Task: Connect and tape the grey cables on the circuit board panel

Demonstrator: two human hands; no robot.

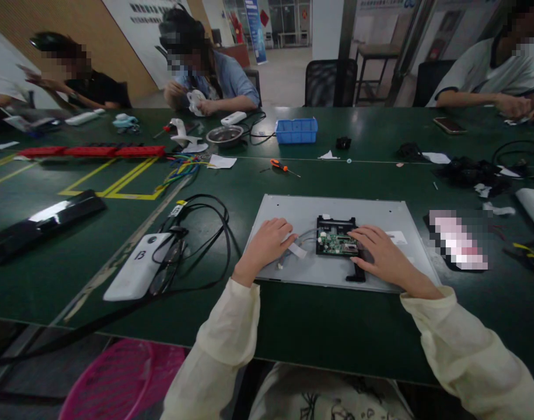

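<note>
A flat grey metal panel [288,210] lies on the green table before me. On it sits a black plastic bracket [358,274] carrying a green circuit board [334,242]. My right hand [383,254] grips the bracket's right side, fingertips above and thumb below, beside the board. At the panel's left part, my left hand [269,245] rests with bent fingers, its thumb by a grey cable [308,234] with a white tag [297,251]. The cable leads to the board's left side. What the left fingers pinch, if anything, is hidden.
Left of the panel are a white power bank [138,268], black cables [227,233] and a glossy black bar [52,224]. Behind lie an orange screwdriver [279,166], a blue basket [296,131] and a metal bowl [225,136]. A blurred phone [457,242] lies right. Several people sit opposite.
</note>
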